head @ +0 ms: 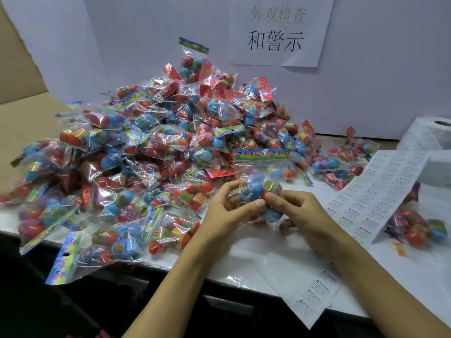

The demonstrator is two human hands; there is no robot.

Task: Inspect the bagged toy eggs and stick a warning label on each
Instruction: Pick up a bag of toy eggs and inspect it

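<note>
While the big pile of bags fills the left and centre, both hands hold one bag at centre: the left hand and right hand pinch it. The label strip lies at right. Most work looks left; a few bags at lower right may be finished, though whether any carries a label is unreadable.

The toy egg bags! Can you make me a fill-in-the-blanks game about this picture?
1. Both hands, the left hand and the right hand, hold one ____ of toy eggs.
2. The big pile of bags lies to the person's ____.
3. The strip of labels runs from a ____ at the right.
4. The words on each label read ____.

Missing words: bag; left; roll; WARNING
</note>
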